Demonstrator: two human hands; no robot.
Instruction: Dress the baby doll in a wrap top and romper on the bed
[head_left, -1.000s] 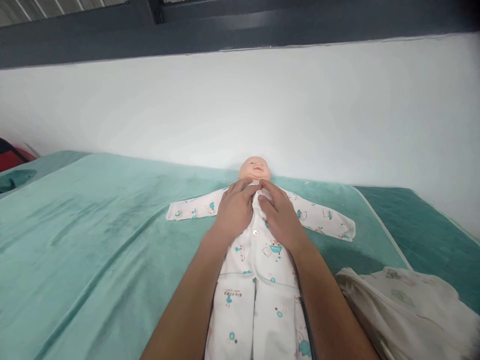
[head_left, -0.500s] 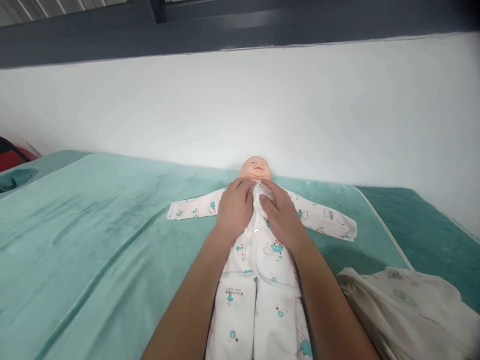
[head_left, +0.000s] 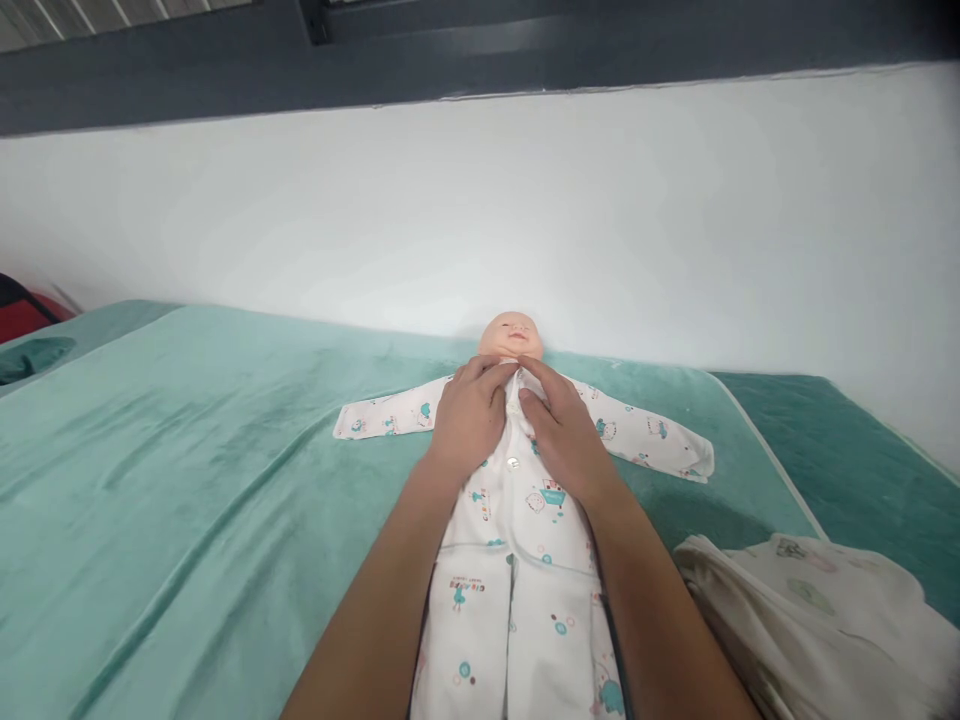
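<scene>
A baby doll lies on its back, head toward the wall, in a white long-sleeved baby shirt with teal and red prints. Both sleeves stretch out sideways. My left hand is on the left of the chest, its fingers closed at the collar. Opposite it, my right hand has its fingers at the collar too, thumb on the front edge. The fingertips almost meet below the doll's chin. A round snap shows lower on the front. White printed trousers cover the legs. My hands hide the shoulders.
Teal sheet covers the bed up to a white wall. Crumpled white cloth lies at the lower right, beside my right forearm. A red and black item is at the far left edge.
My fingertips have shifted slightly at the collar, with the left index finger reaching closer to the middle. The doll and the loose cloth stay in place.
</scene>
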